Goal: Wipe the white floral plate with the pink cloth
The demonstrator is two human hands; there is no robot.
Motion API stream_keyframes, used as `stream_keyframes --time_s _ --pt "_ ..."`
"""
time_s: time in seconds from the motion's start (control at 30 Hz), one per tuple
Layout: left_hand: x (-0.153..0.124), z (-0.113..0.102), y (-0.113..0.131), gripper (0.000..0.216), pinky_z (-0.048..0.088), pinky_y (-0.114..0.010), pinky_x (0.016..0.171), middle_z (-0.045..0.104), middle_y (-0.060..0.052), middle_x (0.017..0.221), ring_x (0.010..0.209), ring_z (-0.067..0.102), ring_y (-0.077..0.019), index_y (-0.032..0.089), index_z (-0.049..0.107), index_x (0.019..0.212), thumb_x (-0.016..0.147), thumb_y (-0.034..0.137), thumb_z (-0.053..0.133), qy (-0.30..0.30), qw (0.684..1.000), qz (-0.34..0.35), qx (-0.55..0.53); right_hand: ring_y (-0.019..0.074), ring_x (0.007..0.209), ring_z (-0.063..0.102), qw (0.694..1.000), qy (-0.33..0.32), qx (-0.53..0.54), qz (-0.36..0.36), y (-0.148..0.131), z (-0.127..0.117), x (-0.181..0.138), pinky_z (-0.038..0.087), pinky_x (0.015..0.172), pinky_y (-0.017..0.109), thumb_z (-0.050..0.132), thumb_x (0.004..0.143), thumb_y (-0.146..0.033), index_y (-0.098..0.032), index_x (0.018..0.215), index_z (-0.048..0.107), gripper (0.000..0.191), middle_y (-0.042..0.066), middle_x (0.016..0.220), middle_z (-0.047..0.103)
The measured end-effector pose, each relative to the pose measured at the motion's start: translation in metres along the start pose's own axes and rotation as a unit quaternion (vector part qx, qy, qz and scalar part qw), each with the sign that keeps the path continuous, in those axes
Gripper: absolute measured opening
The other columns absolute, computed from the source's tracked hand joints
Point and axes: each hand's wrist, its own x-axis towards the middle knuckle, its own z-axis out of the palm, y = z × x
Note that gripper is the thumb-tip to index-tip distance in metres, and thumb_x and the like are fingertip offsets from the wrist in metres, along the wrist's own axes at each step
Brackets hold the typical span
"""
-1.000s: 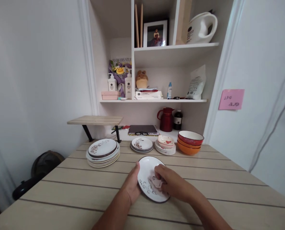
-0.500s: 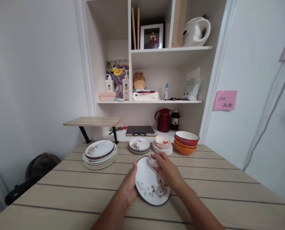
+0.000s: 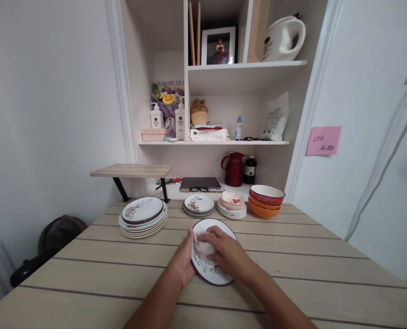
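- The left hand (image 3: 184,264) is curled around the left rim of a white round plate (image 3: 217,227), which is dark-edged, printed with brown flowers and tilted toward the viewer above the pale slatted wooden desk (image 3: 292,256).
- The right hand (image 3: 225,252) has its fingers bent over a crumpled pinkish-white cloth (image 3: 203,249) and presses it against the left half of the plate's face.
- Behind, along the desk's far edge from left to right, are a stack of large flower-print plates (image 3: 142,216), a stack of smaller matching plates (image 3: 199,204), a small pink dish on white saucers (image 3: 232,201), and nested red and orange bowls (image 3: 266,200).
- A pink sticky note (image 3: 323,140) on the right wall reads "250" by hand; its second line is illegible.
- The purple bouquet wrap (image 3: 169,93) on the shelf shows "FLOWERS STU", cut off by the divider.
- Two white pump bottles (image 3: 156,119) beside it carry dark round labels too small to read.
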Motion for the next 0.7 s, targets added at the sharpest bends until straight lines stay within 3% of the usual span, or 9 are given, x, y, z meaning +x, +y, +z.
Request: stream_keyframes --time_s 0.13,0.27,0.5,0.6,0.7 --pt "0.002 -0.001 -0.001 0.067 0.033 -0.043 0.101 0.061 -0.017 0.118 0.112 0.055 -0.0293 0.012 0.044 0.131 0.080 0.056 0.047 -0.010 1.000 -0.010 -0.007 0.0197 0.103 0.052 0.995 0.065 -0.013 0.070 0.020 -0.002 0.003 0.040 0.085 0.029 0.059 0.068 -0.012 -0.033 0.118 0.055 0.055 0.003 0.124 0.045" --pt "0.001 -0.001 -0.001 0.068 0.031 -0.043 0.103 0.059 -0.017 0.122 0.116 0.052 -0.0295 0.012 0.043 0.132 0.080 0.057 0.045 -0.016 1.000 -0.013 -0.008 0.0165 0.086 0.056 0.993 0.017 -0.022 0.112 0.039 -0.012 -0.008 0.042 0.073 0.026 0.059 0.063 -0.010 -0.032 0.115 0.058 0.056 0.003 0.111 0.051" --pt "-0.001 -0.001 0.000 0.067 0.032 -0.044 0.101 0.060 -0.017 0.121 0.115 0.052 -0.0298 0.012 0.047 0.129 0.081 0.058 0.043 -0.037 0.999 -0.024 -0.010 0.0169 0.091 0.054 0.995 -0.089 0.034 0.042 0.022 -0.018 -0.016 0.041 0.081 0.026 0.061 0.059 -0.008 -0.030 0.103 0.066 0.049 0.001 0.102 0.053" --pt "0.001 -0.002 -0.001 0.065 0.036 -0.042 0.098 0.063 -0.016 0.116 0.111 0.056 -0.0293 0.011 0.049 0.127 0.081 0.057 0.045 -0.024 1.000 -0.012 -0.003 0.0164 0.093 0.053 0.995 -0.082 0.049 0.002 0.007 -0.008 -0.011 0.040 0.082 0.026 0.059 0.061 -0.007 -0.033 0.108 0.064 0.054 0.001 0.106 0.053" --pt "0.002 -0.002 -0.002 0.061 0.040 -0.041 0.095 0.066 -0.016 0.110 0.106 0.059 -0.0283 0.010 0.052 0.123 0.081 0.054 0.047 -0.001 1.000 0.009 0.008 0.0161 0.094 0.053 0.999 -0.023 0.029 0.012 -0.001 0.005 -0.001 0.041 0.080 0.025 0.058 0.064 -0.008 -0.036 0.114 0.059 0.058 0.001 0.111 0.050"
